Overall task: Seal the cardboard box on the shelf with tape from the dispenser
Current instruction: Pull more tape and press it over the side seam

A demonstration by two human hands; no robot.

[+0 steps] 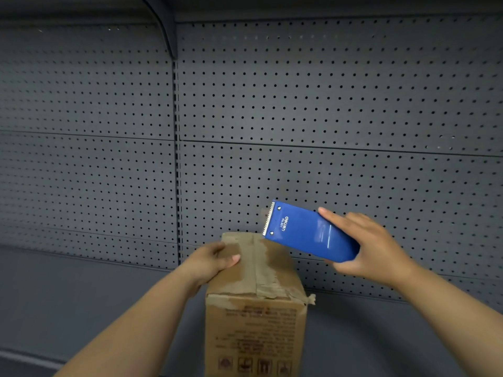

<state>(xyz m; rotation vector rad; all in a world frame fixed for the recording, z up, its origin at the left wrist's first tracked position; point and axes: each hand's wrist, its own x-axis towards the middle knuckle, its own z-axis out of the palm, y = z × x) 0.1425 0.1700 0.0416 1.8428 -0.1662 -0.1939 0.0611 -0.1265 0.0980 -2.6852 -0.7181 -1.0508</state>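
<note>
A tall brown cardboard box (pixel 255 322) stands on the dark shelf, its top flaps closed and covered with worn, torn tape along the centre seam. My left hand (pixel 212 261) rests on the left half of the top, fingers curled over the flap. My right hand (pixel 373 247) holds a blue tape dispenser (pixel 310 232) by its rear end. The dispenser's serrated metal blade points left and hovers just above the box's far right corner. No strip of fresh tape is visible between dispenser and box.
A grey perforated back panel (pixel 326 104) rises right behind the box, with a slotted vertical upright (pixel 176 159) left of centre. The dark shelf surface (pixel 81 295) stretches to both sides of the box.
</note>
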